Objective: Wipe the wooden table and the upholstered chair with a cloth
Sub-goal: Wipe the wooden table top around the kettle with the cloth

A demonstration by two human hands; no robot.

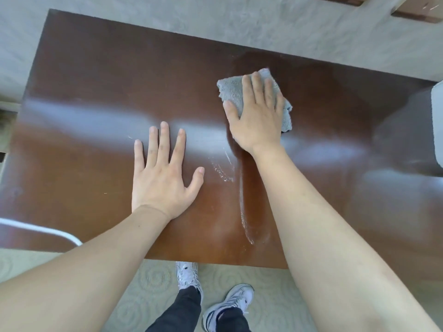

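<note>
While right hand (pixel 256 113) presses cloth (pixel 233 91), table (pixel 96 92)

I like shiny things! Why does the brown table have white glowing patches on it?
Head view: light glare bounces off the glossy wooden table, brightest between the left hand and right hand pressing the cloth; the wide lens bends the table's edges.

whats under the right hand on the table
A folded grey cloth lies under the right hand, pressed flat on the wooden table. Its edges show past the fingers; the part beneath the palm is covered.
</note>
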